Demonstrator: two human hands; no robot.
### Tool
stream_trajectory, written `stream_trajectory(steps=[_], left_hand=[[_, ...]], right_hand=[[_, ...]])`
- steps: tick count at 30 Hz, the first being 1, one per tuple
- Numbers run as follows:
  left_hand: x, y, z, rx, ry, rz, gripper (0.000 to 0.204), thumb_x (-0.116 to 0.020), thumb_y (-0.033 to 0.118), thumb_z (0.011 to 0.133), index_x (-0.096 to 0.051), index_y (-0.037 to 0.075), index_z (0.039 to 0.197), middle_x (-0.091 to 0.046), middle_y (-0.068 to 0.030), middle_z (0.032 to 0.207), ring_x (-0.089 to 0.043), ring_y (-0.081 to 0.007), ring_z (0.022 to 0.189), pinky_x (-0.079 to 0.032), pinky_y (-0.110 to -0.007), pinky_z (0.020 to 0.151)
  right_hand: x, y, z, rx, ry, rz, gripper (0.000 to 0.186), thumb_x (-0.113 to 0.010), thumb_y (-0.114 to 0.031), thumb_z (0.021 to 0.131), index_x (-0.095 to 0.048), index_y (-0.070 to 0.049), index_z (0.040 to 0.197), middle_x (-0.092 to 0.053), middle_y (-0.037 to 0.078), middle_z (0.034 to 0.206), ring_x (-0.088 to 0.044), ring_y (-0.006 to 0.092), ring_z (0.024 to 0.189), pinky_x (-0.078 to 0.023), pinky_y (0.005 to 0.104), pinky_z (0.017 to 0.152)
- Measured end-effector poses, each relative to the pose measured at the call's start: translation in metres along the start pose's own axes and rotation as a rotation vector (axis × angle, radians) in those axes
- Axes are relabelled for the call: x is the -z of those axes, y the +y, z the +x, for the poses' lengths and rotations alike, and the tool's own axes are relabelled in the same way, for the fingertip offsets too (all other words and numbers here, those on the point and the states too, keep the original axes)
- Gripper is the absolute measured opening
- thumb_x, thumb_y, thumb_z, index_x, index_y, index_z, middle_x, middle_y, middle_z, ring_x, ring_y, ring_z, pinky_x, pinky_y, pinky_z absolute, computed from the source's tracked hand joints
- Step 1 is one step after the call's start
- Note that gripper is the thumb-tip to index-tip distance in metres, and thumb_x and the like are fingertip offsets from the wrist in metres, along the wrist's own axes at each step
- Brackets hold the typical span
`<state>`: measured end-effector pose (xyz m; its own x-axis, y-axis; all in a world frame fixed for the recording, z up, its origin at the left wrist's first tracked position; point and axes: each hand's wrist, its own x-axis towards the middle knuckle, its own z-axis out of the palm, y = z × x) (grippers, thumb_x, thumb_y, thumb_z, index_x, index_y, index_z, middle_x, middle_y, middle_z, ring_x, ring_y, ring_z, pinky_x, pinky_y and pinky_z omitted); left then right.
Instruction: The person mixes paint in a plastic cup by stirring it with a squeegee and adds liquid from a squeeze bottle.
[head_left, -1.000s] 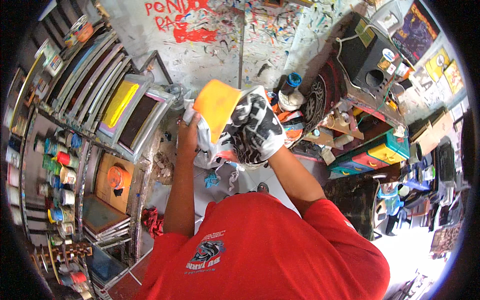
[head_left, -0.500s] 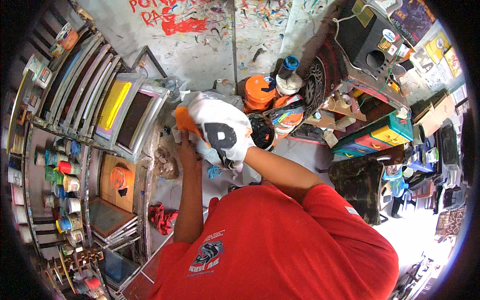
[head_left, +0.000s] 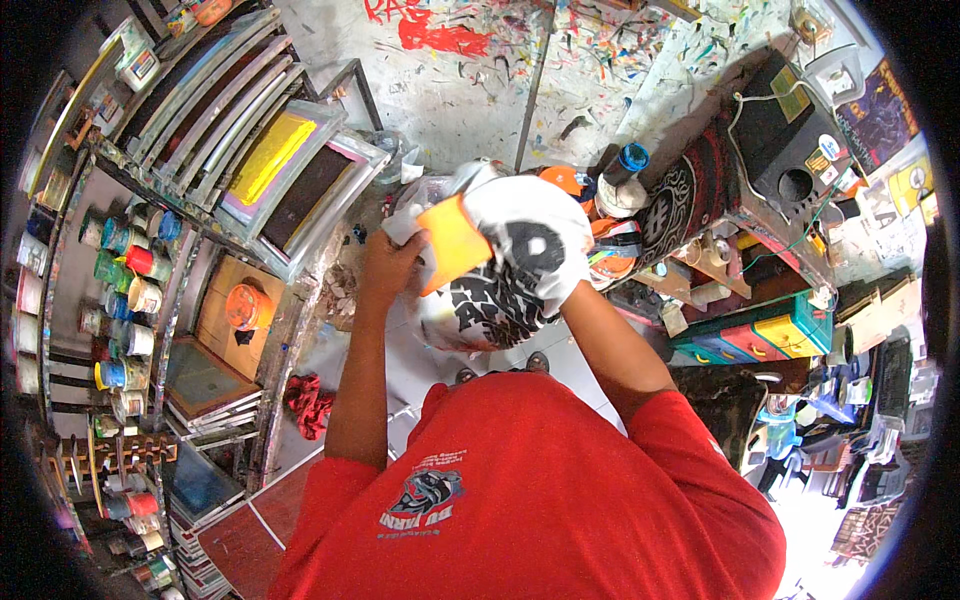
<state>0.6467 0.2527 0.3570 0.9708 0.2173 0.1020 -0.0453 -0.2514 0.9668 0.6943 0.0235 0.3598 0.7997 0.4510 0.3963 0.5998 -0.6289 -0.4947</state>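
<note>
White mostly, looks mid-turn: gripping cloth (head_left: 515, 225) in left hand (head_left: 388, 268), can't tell hidden right hand's grip, probably needs steadying next.

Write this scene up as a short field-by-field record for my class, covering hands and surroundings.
Left hand: gripping orange-yellow piece
Right hand: covered by white cloth with black print; grip hidden
To the left: framed panels, jars
To the right: black speaker box, multicoloured drawers
Lower left: crumpled red cloth
Clothing: red shirt
</note>
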Motion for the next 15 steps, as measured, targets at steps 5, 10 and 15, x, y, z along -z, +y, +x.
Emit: stream_trajectory(steps=[5,10,15], left_hand=[[0.0,0.008,-0.002,-0.18,-0.019,-0.008,0.025,-0.065,0.019,0.08,-0.063,-0.002,0.092,-0.064,-0.0048,0.075,-0.058,-0.0117,0.068,-0.045,-0.029,0.061],[-0.016,0.004,-0.01,-0.142,0.212,-0.213,0.022,-0.062,0.017,0.082,-0.063,-0.002,0.091,-0.063,-0.0048,0.075,-0.058,-0.0123,0.068,-0.045,-0.029,0.062],[-0.023,0.013,-0.02,-0.163,0.275,-0.132,0.019,-0.062,0.017,0.081,-0.063,-0.002,0.085,-0.063,-0.005,0.072,-0.058,-0.0123,0.066,-0.045,-0.03,0.06]], right_hand=[[-0.004,-0.02,-0.008,-0.026,-0.009,-0.008,0.026,-0.041,-0.016,0.088,-0.054,-0.005,0.107,-0.056,0.011,0.099,-0.052,0.0201,0.092,-0.043,0.0285,0.083],[-0.002,-0.027,-0.011,-0.053,0.0,-0.014,0.025,-0.041,-0.015,0.088,-0.054,-0.005,0.106,-0.056,0.011,0.098,-0.053,0.0199,0.091,-0.043,0.0284,0.082],[0.005,-0.026,-0.007,-0.056,0.01,0.038,0.024,-0.041,-0.015,0.087,-0.054,-0.005,0.105,-0.056,0.011,0.096,-0.053,0.0196,0.089,-0.044,0.0283,0.081]])
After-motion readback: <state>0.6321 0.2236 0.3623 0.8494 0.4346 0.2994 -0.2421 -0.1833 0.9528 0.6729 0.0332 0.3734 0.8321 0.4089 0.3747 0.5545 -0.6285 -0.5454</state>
